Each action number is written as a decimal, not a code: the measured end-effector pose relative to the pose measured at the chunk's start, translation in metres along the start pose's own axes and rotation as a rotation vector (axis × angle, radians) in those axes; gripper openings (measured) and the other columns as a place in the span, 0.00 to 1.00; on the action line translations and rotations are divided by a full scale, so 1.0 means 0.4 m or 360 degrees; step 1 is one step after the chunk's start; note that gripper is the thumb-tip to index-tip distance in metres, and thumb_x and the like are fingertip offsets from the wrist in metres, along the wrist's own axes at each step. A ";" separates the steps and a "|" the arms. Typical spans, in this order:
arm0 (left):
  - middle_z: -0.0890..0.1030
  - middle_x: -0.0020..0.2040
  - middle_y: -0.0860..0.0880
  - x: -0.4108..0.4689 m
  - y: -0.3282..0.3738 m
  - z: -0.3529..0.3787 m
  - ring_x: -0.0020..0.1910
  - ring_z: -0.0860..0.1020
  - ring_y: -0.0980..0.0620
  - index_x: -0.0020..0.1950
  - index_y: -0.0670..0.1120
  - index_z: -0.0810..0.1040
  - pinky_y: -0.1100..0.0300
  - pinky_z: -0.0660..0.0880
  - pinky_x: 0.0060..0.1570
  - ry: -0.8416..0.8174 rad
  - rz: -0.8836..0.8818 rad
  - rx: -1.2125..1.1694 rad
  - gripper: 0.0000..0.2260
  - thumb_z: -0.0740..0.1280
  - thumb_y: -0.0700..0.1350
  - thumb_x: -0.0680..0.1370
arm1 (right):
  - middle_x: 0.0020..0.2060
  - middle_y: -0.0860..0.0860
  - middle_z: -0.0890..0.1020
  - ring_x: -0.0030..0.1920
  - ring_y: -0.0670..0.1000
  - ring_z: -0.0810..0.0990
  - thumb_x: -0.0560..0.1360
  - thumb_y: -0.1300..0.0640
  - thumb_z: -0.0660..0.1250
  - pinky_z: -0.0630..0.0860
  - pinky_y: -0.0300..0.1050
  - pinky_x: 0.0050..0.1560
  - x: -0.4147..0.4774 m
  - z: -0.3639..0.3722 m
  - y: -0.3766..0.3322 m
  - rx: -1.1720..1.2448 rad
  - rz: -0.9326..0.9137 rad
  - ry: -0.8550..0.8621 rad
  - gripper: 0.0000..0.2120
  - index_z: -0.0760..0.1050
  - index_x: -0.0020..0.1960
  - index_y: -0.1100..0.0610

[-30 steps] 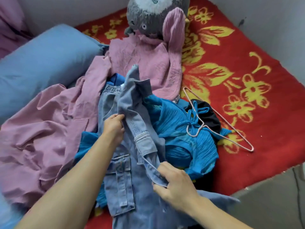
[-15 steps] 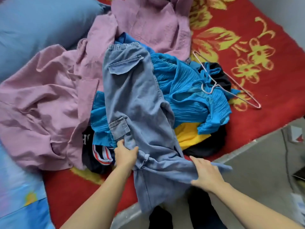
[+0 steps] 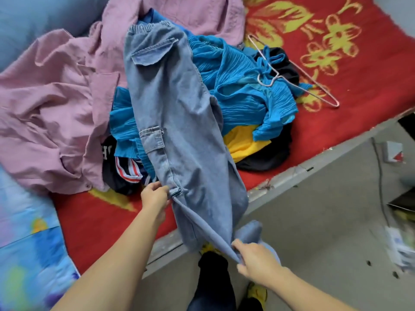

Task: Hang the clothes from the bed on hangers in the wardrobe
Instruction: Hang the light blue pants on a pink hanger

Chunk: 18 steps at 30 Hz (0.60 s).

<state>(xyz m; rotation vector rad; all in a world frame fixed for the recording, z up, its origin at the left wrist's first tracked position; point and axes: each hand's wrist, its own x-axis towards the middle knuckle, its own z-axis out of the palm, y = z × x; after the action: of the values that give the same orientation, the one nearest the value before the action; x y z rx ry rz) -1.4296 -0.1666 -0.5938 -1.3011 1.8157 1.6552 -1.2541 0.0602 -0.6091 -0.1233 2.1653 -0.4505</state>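
Light blue denim cargo trousers (image 3: 179,122) lie stretched over the clothes pile, waistband far, legs hanging off the bed's near edge. My left hand (image 3: 155,198) pinches one leg hem at the bed edge. My right hand (image 3: 256,259) grips the other leg hem, lower and to the right, above the floor. Under the trousers lie a turquoise pleated garment (image 3: 242,86), a yellow garment (image 3: 242,142) and black clothes (image 3: 265,160). A thin wire hanger (image 3: 298,72) rests on the pile's right side. A pink shirt (image 3: 51,108) spreads out to the left.
The bed has a red blanket with yellow flowers (image 3: 336,37). A blue pillow (image 3: 29,21) lies at the far left, a patterned blue cover (image 3: 29,254) at the near left. On the grey floor (image 3: 314,221) to the right are a cable, a small box (image 3: 394,151) and papers.
The trousers have been pulled flat and drawn toward me off the bed edge. Both hands moved from the middle of the garment down to the leg hems, the right one lowest.
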 end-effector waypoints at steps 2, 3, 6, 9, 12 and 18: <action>0.77 0.43 0.43 -0.012 -0.021 -0.022 0.32 0.73 0.51 0.54 0.41 0.74 0.61 0.72 0.28 0.0075 0.0057 0.0101 0.11 0.64 0.30 0.75 | 0.55 0.53 0.81 0.55 0.58 0.77 0.72 0.50 0.64 0.71 0.49 0.49 -0.027 0.039 -0.026 0.0054 -0.0081 -0.0133 0.23 0.68 0.66 0.50; 0.77 0.45 0.43 -0.015 -0.032 -0.036 0.34 0.73 0.51 0.56 0.43 0.73 0.58 0.72 0.33 0.0121 0.0077 0.0181 0.12 0.64 0.31 0.75 | 0.55 0.52 0.81 0.56 0.57 0.78 0.72 0.49 0.64 0.72 0.49 0.51 -0.031 0.042 -0.029 0.0080 -0.0081 -0.0135 0.22 0.69 0.65 0.49; 0.78 0.45 0.44 -0.036 -0.043 -0.074 0.37 0.74 0.49 0.58 0.44 0.74 0.54 0.73 0.40 0.0161 0.0116 0.0346 0.14 0.66 0.33 0.74 | 0.52 0.49 0.82 0.54 0.54 0.79 0.73 0.47 0.64 0.74 0.48 0.51 -0.017 -0.043 -0.032 0.0185 -0.0020 0.0069 0.17 0.74 0.61 0.48; 0.79 0.50 0.42 -0.046 -0.007 -0.093 0.39 0.75 0.48 0.57 0.44 0.74 0.54 0.74 0.40 0.0081 0.0139 0.0324 0.13 0.66 0.33 0.74 | 0.46 0.47 0.84 0.50 0.51 0.80 0.74 0.48 0.65 0.75 0.46 0.48 0.041 -0.224 -0.048 0.0402 0.0097 0.0457 0.10 0.80 0.51 0.50; 0.79 0.51 0.41 -0.004 0.048 -0.091 0.44 0.77 0.46 0.56 0.43 0.75 0.52 0.74 0.46 0.0073 0.0224 0.0327 0.12 0.69 0.35 0.74 | 0.34 0.49 0.83 0.42 0.53 0.82 0.74 0.49 0.66 0.76 0.48 0.46 0.139 -0.434 -0.083 0.0861 0.0268 0.0829 0.13 0.80 0.36 0.55; 0.78 0.52 0.44 0.147 0.187 -0.044 0.48 0.76 0.47 0.62 0.43 0.74 0.53 0.73 0.54 0.0125 0.0471 0.0398 0.19 0.73 0.45 0.74 | 0.41 0.54 0.85 0.44 0.56 0.83 0.70 0.35 0.65 0.79 0.55 0.47 0.423 -0.727 -0.189 0.1770 0.0594 0.0970 0.26 0.81 0.44 0.59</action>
<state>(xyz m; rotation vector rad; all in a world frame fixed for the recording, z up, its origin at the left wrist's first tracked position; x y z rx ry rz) -1.5145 -0.2134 -0.5909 -1.0432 2.2689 1.4677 -1.5932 0.0275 -0.5553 1.1258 2.0872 -1.5172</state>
